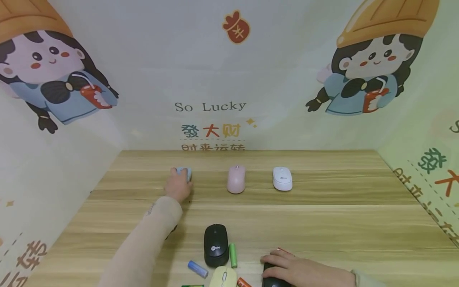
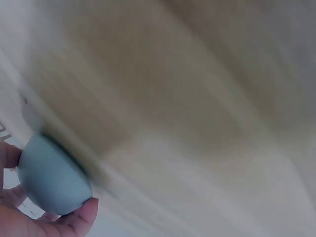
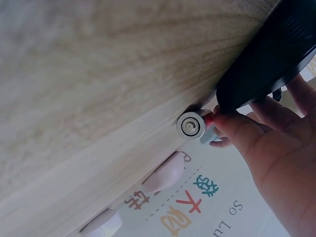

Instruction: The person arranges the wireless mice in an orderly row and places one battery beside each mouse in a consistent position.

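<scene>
At the back left of the table, my left hand (image 1: pixel 178 187) holds a light blue computer mouse (image 2: pixel 49 173), fingers and thumb around its sides. Its rounded end faces the left wrist camera. Near the front right, my right hand (image 1: pixel 295 269) grips a black computer mouse (image 3: pixel 271 54); the hand covers much of it in the head view. Just past the right fingertips lies a battery (image 3: pixel 191 126), seen end-on in the right wrist view. To the right of my left hand stand a pink mouse (image 1: pixel 236 179) and a white mouse (image 1: pixel 282 178) in a row.
Front centre holds another black mouse (image 1: pixel 216 245) and a yellow mouse (image 1: pixel 223 277). Around them lie a green battery (image 1: pixel 233 255), a blue battery (image 1: pixel 197 269) and an orange-red battery (image 1: pixel 244 282). Printed cloth (image 1: pixel 215 75) walls the wooden table (image 1: pixel 322 223) at the back and sides.
</scene>
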### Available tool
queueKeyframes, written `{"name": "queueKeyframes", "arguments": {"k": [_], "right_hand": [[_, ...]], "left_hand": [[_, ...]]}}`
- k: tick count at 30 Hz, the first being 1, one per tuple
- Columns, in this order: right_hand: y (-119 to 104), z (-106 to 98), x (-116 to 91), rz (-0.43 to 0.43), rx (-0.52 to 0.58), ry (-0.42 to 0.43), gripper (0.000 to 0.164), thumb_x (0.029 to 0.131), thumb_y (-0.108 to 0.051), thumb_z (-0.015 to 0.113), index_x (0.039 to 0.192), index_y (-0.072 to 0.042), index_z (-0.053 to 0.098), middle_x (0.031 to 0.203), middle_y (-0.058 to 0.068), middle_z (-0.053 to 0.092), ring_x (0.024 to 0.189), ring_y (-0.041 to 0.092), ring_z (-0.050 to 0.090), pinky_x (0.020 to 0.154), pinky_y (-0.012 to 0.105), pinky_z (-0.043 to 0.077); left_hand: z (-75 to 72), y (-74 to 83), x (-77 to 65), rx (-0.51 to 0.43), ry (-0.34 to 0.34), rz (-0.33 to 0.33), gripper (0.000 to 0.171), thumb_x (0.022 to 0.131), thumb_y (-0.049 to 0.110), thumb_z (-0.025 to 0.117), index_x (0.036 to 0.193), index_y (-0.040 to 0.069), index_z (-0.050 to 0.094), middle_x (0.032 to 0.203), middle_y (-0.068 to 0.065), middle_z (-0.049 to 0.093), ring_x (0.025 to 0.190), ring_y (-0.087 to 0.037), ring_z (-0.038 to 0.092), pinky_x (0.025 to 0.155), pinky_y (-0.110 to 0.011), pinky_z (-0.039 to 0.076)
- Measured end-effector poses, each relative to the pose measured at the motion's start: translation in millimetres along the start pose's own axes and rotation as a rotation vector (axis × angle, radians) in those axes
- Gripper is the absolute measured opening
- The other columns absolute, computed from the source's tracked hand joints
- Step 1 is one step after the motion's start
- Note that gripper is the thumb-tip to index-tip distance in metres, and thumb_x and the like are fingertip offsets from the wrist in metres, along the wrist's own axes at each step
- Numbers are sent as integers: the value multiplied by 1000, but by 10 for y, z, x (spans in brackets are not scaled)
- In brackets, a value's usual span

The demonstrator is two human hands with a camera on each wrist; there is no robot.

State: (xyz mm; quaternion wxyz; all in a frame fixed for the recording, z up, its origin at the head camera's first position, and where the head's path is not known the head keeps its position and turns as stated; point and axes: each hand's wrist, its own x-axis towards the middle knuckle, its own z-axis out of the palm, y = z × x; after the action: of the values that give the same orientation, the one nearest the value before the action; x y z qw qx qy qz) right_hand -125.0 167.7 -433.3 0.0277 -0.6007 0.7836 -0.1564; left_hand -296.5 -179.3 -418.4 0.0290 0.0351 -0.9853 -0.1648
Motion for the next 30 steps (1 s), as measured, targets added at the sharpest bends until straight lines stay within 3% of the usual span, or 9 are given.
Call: {"name": "queueKeyframes", "arguments": {"k": [6,15,20,25,30], "right_hand": [[-5,1,0,9,14,-7,43,94,-41,47,127,-14,47,132,10,44,115,22,40,91,30,43],[-22,-18,-6,19,-3,-27,38,95,-33,48,128,-15,47,133,10,43,116,25,41,92,32,42],[-19,6,1,19,20,-27,41,93,-38,48,127,-15,48,132,10,44,115,23,41,92,30,42],[-36,6,3,30,21,-38,43,93,-41,46,127,-14,47,132,11,44,117,25,42,92,36,43],[-83,-35,2,66,-12,25,43,93,-42,48,126,-15,49,131,8,44,114,21,43,90,32,44]], "left_hand": [[92,-34,-4,41,17,-31,45,89,20,53,128,0,41,124,-31,38,91,-50,52,74,-56,46],[160,-52,-7,32,-2,-42,49,91,20,46,136,4,34,138,-29,26,104,-53,46,81,-61,41],[129,-80,-39,54,8,-12,51,90,22,50,134,3,37,136,-30,30,105,-50,47,82,-58,43],[44,-31,-154,73,116,116,52,86,23,56,132,2,42,132,-27,41,109,-45,48,83,-53,45],[-76,173,-463,77,285,392,42,82,18,59,121,3,54,118,-19,55,96,-39,57,68,-47,51]]}}
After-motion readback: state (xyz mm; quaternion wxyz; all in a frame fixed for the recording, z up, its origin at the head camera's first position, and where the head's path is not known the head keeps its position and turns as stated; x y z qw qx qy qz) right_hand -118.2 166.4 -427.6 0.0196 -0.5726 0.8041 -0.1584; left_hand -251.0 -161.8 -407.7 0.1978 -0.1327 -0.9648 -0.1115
